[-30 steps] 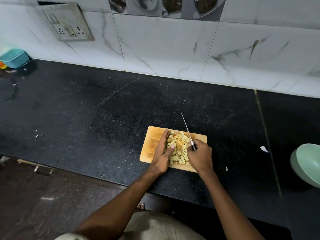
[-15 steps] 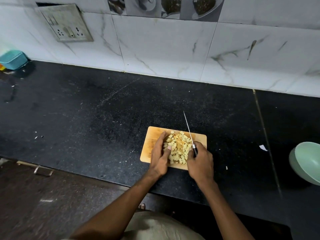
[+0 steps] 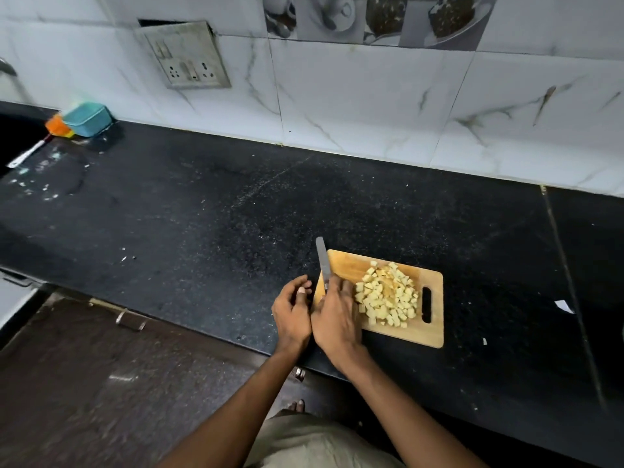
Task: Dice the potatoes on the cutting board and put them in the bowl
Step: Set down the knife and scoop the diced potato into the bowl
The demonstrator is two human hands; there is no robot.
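The right hand [image 3: 334,315] covers the handle of the knife [image 3: 321,256]; only the blade shows beyond the knuckles. The same hand hides the near left corner of the cutting board [image 3: 434,298] and the left margin of the diced potato pile [image 3: 388,295]. Finger positions of the left hand [image 3: 292,312], just left of the right hand, are partly concealed; contact with the board edge cannot be determined. Far left of both hands, a white-handled utensil [image 3: 28,153] is cut off by the frame edge. Both forearms exit the bottom edge.
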